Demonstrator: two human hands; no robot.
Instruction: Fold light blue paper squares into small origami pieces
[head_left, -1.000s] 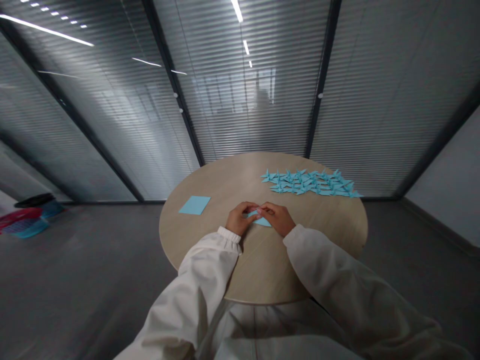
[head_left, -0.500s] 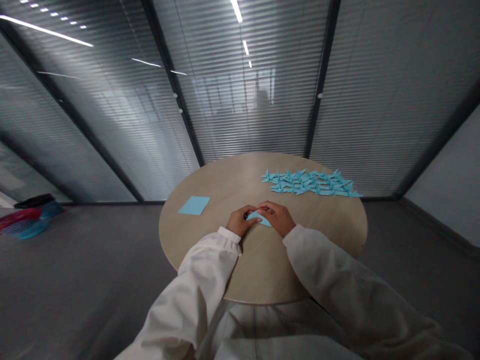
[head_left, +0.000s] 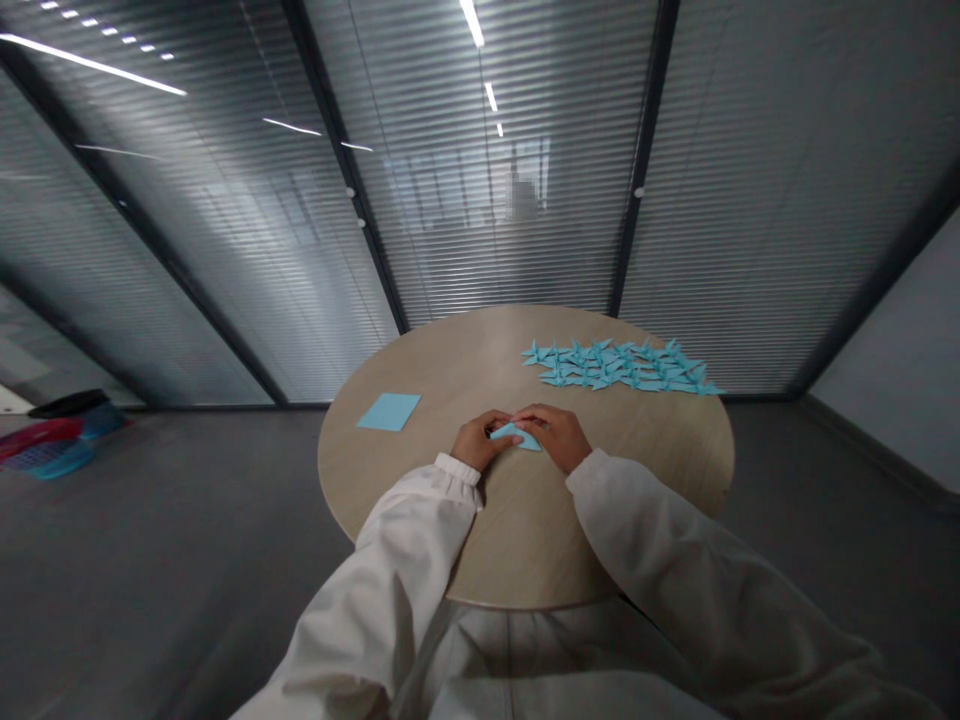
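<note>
Since a second ago I see the folded blue paper showing less of its near corner between my hands. My left hand and right hand pinch it with fingers curled narrow, low on the tabletop, midway between a flat blue sheet and the paper cranes.

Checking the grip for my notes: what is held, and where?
A blue folded paper on the table: left hand at its left end, right hand over its right end.

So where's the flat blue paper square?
In the head view, the blue square lies on the left of the round table, just left of the left hand, opposite the paper cranes.
</note>
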